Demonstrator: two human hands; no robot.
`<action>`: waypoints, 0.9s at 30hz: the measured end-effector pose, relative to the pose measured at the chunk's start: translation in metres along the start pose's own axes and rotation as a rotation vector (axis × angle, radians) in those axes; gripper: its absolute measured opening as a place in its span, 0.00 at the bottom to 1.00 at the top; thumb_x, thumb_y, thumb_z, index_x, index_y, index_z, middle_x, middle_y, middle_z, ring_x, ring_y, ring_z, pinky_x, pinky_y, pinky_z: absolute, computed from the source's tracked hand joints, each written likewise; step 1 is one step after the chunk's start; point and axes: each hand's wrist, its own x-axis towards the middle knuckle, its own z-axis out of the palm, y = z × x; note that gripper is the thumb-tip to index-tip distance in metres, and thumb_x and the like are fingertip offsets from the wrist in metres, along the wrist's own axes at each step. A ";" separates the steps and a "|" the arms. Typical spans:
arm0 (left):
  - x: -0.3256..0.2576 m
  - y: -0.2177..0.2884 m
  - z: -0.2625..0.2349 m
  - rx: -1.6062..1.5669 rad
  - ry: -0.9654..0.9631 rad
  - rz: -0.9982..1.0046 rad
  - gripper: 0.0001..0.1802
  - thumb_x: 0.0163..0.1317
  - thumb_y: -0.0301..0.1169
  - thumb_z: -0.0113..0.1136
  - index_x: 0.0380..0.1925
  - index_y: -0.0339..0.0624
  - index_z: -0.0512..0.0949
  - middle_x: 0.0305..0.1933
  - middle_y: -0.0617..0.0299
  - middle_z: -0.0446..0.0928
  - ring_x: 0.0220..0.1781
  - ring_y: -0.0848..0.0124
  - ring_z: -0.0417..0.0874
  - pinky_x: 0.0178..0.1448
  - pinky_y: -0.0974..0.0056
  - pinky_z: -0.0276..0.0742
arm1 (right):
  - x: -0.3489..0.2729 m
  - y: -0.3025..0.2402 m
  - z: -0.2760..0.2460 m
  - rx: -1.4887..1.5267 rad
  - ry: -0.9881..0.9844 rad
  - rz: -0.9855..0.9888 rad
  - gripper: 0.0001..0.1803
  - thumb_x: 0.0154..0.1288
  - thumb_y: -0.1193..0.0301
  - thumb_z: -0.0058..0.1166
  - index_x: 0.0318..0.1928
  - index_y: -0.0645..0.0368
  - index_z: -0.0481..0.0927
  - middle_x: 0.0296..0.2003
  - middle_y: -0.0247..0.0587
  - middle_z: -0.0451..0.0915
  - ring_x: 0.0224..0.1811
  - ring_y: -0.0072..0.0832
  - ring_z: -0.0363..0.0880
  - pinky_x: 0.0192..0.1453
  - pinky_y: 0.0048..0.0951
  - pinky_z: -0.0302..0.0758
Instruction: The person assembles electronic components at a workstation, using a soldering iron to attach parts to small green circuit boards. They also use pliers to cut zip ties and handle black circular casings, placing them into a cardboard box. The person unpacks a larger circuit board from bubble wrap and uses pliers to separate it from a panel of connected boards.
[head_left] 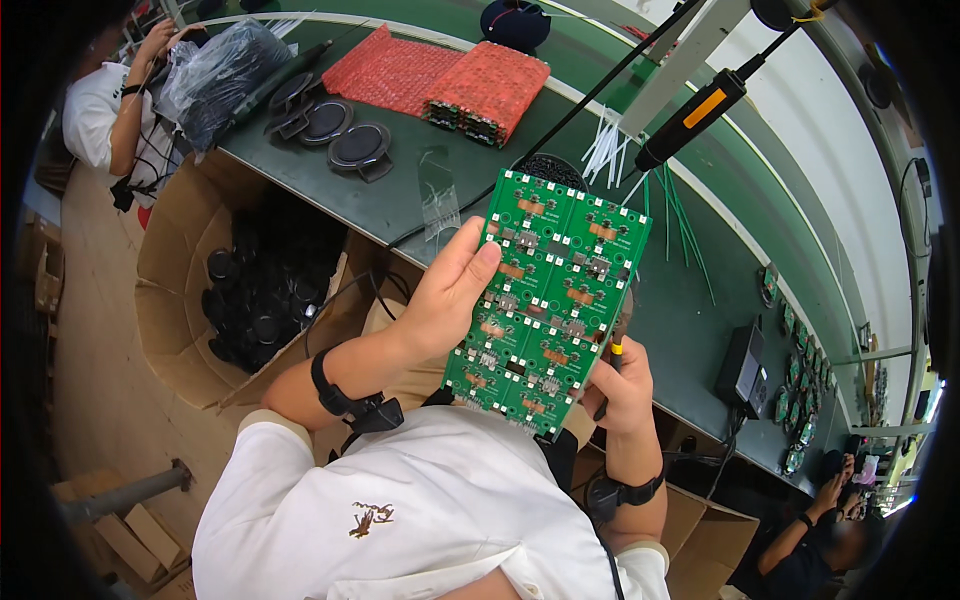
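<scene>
A green circuit board panel (545, 300), made of several repeated small boards with copper-coloured and silver parts, is tilted up in front of my chest. My left hand (455, 290) grips its left edge, with the thumb on the face and the other fingers behind. Beside the lower right edge, my right hand (625, 385) is closed round a hand tool with a black-and-yellow handle (616, 354). The tool's head is partly hidden, so its exact kind is unclear. Whether the right fingers also touch the panel, I cannot tell.
An electric screwdriver (690, 120) hangs at the upper right. Red bubble-wrapped boards (490, 85), round black speakers (360, 148) and white cable ties (604, 150) lie on the green bench (290, 185). A cardboard box (175, 300) of black parts stands left. Other people work at both sides.
</scene>
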 end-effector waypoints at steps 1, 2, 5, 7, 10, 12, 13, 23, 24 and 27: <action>-0.001 0.000 -0.001 0.039 -0.009 0.009 0.20 0.86 0.38 0.40 0.65 0.36 0.67 0.58 0.61 0.78 0.58 0.78 0.77 0.63 0.68 0.75 | 0.000 -0.001 0.001 -0.125 0.040 -0.043 0.14 0.71 0.78 0.59 0.55 0.69 0.80 0.42 0.39 0.86 0.32 0.18 0.80 0.34 0.21 0.75; -0.002 0.001 -0.003 0.076 -0.016 0.015 0.20 0.86 0.38 0.40 0.66 0.35 0.67 0.58 0.61 0.78 0.59 0.78 0.77 0.63 0.68 0.75 | 0.000 -0.004 0.003 -0.249 0.081 -0.083 0.14 0.71 0.79 0.58 0.55 0.69 0.80 0.43 0.39 0.86 0.33 0.17 0.80 0.36 0.21 0.75; -0.008 0.002 -0.004 0.177 -0.056 0.035 0.21 0.86 0.39 0.40 0.67 0.35 0.66 0.61 0.61 0.77 0.60 0.78 0.77 0.65 0.68 0.75 | 0.001 -0.012 0.008 -0.389 0.169 -0.176 0.11 0.73 0.79 0.58 0.53 0.68 0.82 0.44 0.36 0.85 0.40 0.16 0.80 0.44 0.21 0.76; -0.012 0.003 -0.003 0.226 -0.073 0.051 0.22 0.86 0.39 0.40 0.68 0.35 0.65 0.62 0.61 0.76 0.61 0.78 0.77 0.66 0.68 0.74 | 0.001 -0.018 0.008 -0.503 0.201 -0.197 0.11 0.74 0.78 0.58 0.53 0.67 0.83 0.42 0.32 0.85 0.42 0.16 0.79 0.48 0.23 0.76; -0.014 0.006 -0.001 0.227 -0.086 0.053 0.23 0.86 0.40 0.40 0.69 0.35 0.64 0.63 0.61 0.76 0.62 0.78 0.77 0.67 0.67 0.73 | -0.002 -0.018 0.005 -0.357 0.176 -0.113 0.12 0.74 0.75 0.60 0.54 0.67 0.82 0.43 0.36 0.85 0.41 0.19 0.82 0.44 0.24 0.79; -0.014 0.006 0.000 0.153 -0.097 0.027 0.24 0.86 0.40 0.40 0.71 0.35 0.63 0.64 0.61 0.76 0.63 0.77 0.77 0.68 0.67 0.73 | -0.001 -0.012 0.000 -0.181 0.108 -0.052 0.16 0.73 0.75 0.59 0.58 0.68 0.80 0.47 0.42 0.86 0.46 0.26 0.85 0.47 0.31 0.83; -0.013 0.005 0.000 0.104 -0.102 -0.015 0.25 0.86 0.39 0.41 0.72 0.35 0.62 0.65 0.60 0.76 0.63 0.76 0.77 0.68 0.67 0.73 | 0.001 -0.008 -0.003 -0.056 0.055 -0.031 0.19 0.72 0.75 0.58 0.60 0.70 0.78 0.49 0.46 0.86 0.50 0.31 0.86 0.51 0.36 0.86; -0.012 -0.014 -0.001 -0.128 -0.083 -0.116 0.24 0.85 0.37 0.41 0.73 0.36 0.63 0.64 0.60 0.77 0.61 0.75 0.80 0.66 0.67 0.77 | 0.002 0.000 -0.010 0.020 0.010 0.015 0.18 0.74 0.76 0.57 0.61 0.67 0.78 0.51 0.44 0.85 0.46 0.27 0.86 0.46 0.30 0.84; -0.012 -0.013 -0.002 -0.038 -0.074 -0.087 0.23 0.85 0.37 0.41 0.72 0.36 0.63 0.63 0.60 0.78 0.61 0.76 0.80 0.66 0.67 0.77 | 0.002 -0.003 -0.007 -0.085 0.052 -0.012 0.17 0.74 0.77 0.57 0.61 0.67 0.78 0.50 0.43 0.85 0.45 0.25 0.86 0.45 0.29 0.84; -0.014 -0.009 -0.004 0.042 -0.078 -0.061 0.21 0.85 0.37 0.41 0.69 0.36 0.65 0.61 0.61 0.78 0.60 0.77 0.80 0.65 0.67 0.77 | 0.003 -0.011 0.002 -0.372 0.167 -0.136 0.15 0.75 0.78 0.55 0.59 0.66 0.80 0.47 0.37 0.85 0.42 0.19 0.84 0.43 0.25 0.81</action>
